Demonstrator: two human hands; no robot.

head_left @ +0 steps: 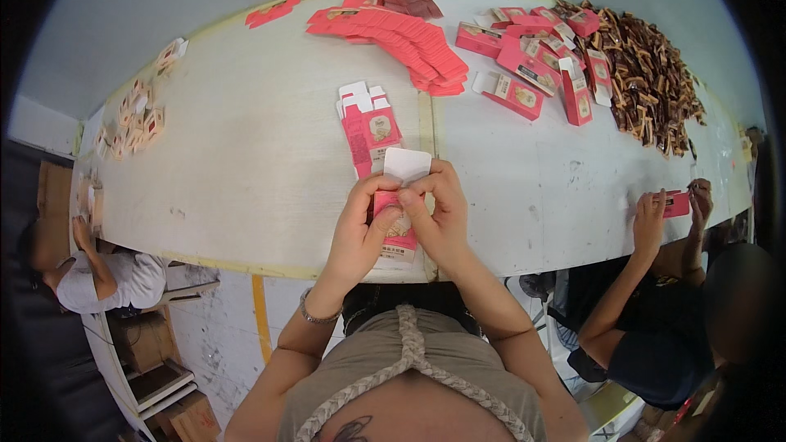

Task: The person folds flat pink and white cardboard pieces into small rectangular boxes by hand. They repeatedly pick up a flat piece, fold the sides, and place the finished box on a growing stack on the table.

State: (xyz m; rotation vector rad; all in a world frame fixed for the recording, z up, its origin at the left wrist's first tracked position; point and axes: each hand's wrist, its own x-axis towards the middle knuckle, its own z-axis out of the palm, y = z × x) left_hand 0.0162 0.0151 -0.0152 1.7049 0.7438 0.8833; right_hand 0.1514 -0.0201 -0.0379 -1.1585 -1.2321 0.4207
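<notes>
A small pink carton (400,232) with a raised white end flap is held upright in front of me, between both hands. My left hand (362,227) grips its left side, thumb across the front panel. On the other side my right hand (443,225) has its fingers behind the flap and its thumb pressed at the carton's upper edge. Just beyond my hands lies a small stack of flattened pink cartons (359,141) with white flaps, partly covered by the carton and my fingers.
Farther off, flat pink cartons (413,45) lie fanned out. Formed pink boxes (528,61) are heaped beside a pile of brown wrapped pieces (643,74). At right a co-worker's hands hold a pink box (676,205). Another person sits at left, near small cream boxes (135,123).
</notes>
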